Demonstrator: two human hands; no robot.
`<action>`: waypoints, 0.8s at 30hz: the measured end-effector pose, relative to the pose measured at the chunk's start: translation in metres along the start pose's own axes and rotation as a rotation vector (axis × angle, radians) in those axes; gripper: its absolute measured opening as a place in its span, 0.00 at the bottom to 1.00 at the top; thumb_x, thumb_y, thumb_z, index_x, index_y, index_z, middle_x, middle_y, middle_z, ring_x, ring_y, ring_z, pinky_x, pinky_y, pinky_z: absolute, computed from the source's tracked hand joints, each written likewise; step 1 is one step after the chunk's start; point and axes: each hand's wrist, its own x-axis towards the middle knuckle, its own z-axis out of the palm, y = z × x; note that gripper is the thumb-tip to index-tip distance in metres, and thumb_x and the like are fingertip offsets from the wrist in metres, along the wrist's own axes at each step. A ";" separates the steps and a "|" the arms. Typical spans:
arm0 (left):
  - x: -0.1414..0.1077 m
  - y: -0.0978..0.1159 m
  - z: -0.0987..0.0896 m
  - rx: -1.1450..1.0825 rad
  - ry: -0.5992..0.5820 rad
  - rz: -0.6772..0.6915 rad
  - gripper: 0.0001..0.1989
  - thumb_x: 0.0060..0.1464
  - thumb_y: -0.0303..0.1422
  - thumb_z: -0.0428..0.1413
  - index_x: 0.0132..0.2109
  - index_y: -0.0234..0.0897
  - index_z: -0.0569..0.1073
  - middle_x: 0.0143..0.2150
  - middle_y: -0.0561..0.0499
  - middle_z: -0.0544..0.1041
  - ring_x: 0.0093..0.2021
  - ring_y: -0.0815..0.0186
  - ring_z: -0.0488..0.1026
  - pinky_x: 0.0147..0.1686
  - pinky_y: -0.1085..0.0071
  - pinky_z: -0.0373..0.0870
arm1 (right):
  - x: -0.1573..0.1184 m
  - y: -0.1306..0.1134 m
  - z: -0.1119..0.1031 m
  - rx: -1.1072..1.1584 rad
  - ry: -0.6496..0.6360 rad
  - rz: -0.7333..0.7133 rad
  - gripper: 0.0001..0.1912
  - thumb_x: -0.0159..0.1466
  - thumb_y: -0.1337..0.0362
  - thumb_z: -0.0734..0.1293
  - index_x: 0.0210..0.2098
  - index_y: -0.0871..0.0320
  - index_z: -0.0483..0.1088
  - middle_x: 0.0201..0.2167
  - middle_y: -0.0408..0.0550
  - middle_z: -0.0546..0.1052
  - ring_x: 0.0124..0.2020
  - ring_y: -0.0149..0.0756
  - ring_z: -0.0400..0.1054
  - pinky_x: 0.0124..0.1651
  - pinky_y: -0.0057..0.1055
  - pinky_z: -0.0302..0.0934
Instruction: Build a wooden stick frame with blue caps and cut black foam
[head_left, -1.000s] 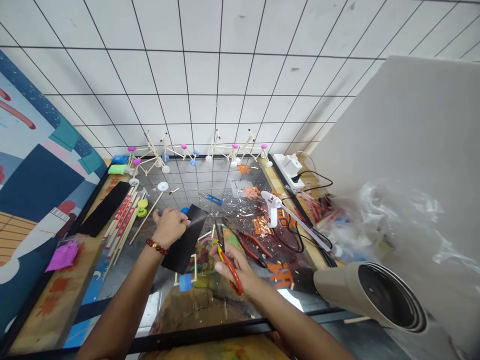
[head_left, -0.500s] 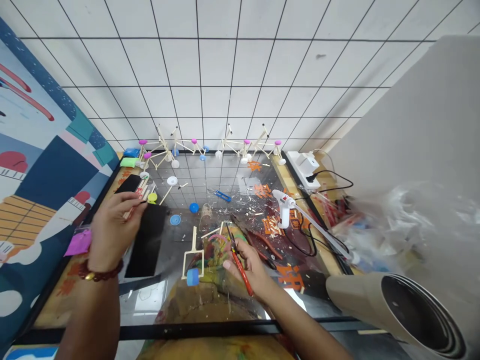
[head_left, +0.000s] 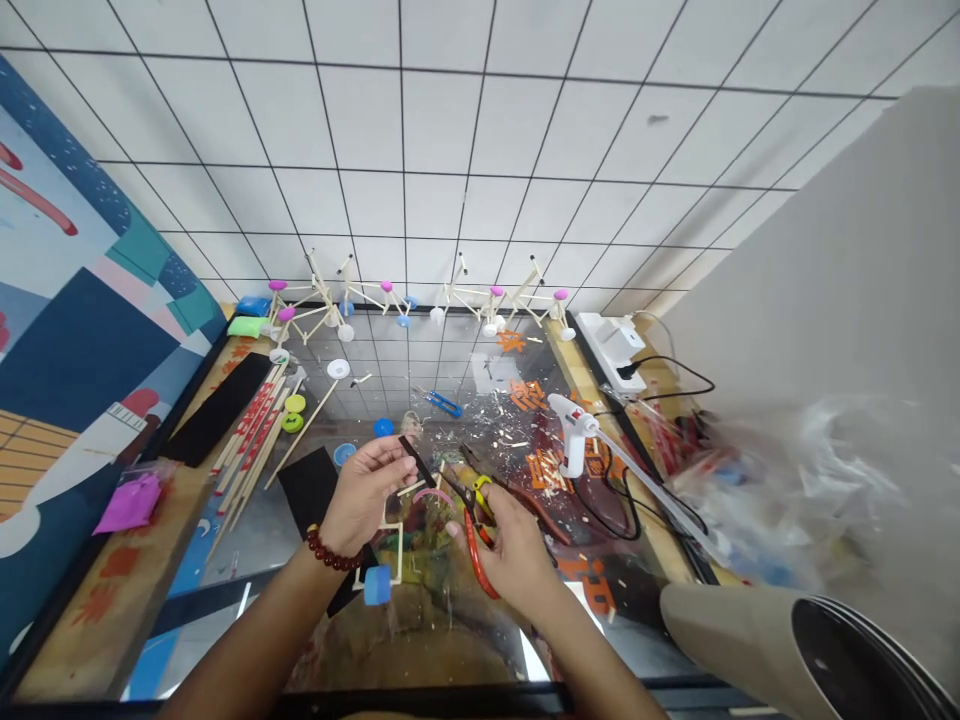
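Note:
My left hand [head_left: 371, 490], with a beaded bracelet at the wrist, pinches a narrow black strip [head_left: 416, 462] between thumb and fingers. My right hand [head_left: 514, 545] grips scissors [head_left: 480, 565] with red and yellow handles, spread apart. Their dark blades point up and left, close to the strip's lower end; whether they touch cannot be made out. Below the hands lies a pale stick frame [head_left: 400, 555] with a blue bottle cap [head_left: 377, 585] on it. A pink curved piece [head_left: 433, 494] is just under the blades. A black sheet [head_left: 304, 485] lies partly beneath my left forearm.
Stick models with caps [head_left: 330, 310] stand along the back wall. Wooden sticks [head_left: 251, 430] and a black sheet [head_left: 217, 410] lie left. Pliers [head_left: 536, 505], a blue cutter [head_left: 444, 403], a white glue gun [head_left: 574, 435] with its cable, and a power strip [head_left: 611, 350] occupy the right.
My left hand has come from the left side to the middle, bringing the black strip beside the scissors. In my right hand the scissors' handles have opened. The view has shifted slightly.

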 end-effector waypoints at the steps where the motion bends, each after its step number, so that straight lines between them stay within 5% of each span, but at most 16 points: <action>1: -0.001 0.000 -0.001 -0.009 0.022 -0.008 0.15 0.35 0.29 0.71 0.34 0.33 0.78 0.26 0.54 0.75 0.26 0.72 0.73 0.28 0.76 0.73 | 0.000 -0.001 0.000 -0.054 -0.005 -0.013 0.12 0.61 0.55 0.66 0.32 0.56 0.61 0.27 0.45 0.70 0.28 0.36 0.63 0.31 0.29 0.56; 5: -0.004 0.000 -0.002 -0.016 0.073 -0.020 0.13 0.34 0.30 0.71 0.27 0.33 0.74 0.23 0.55 0.74 0.23 0.72 0.72 0.26 0.75 0.73 | -0.001 -0.006 0.001 -0.195 0.011 -0.057 0.14 0.60 0.53 0.66 0.34 0.57 0.63 0.27 0.47 0.70 0.28 0.38 0.65 0.30 0.31 0.56; 13: -0.011 0.001 -0.002 0.220 0.010 0.033 0.11 0.42 0.36 0.67 0.29 0.33 0.77 0.23 0.52 0.76 0.23 0.71 0.73 0.28 0.74 0.72 | 0.000 -0.010 0.000 -0.207 -0.005 -0.023 0.13 0.61 0.53 0.65 0.33 0.57 0.63 0.26 0.47 0.71 0.28 0.39 0.66 0.30 0.31 0.56; 24: -0.024 -0.010 0.004 0.403 -0.140 0.171 0.05 0.48 0.33 0.63 0.31 0.35 0.79 0.35 0.48 0.79 0.33 0.67 0.73 0.33 0.74 0.69 | -0.002 -0.017 -0.003 -0.144 -0.109 0.003 0.11 0.61 0.55 0.64 0.34 0.57 0.63 0.26 0.47 0.73 0.28 0.41 0.69 0.30 0.31 0.55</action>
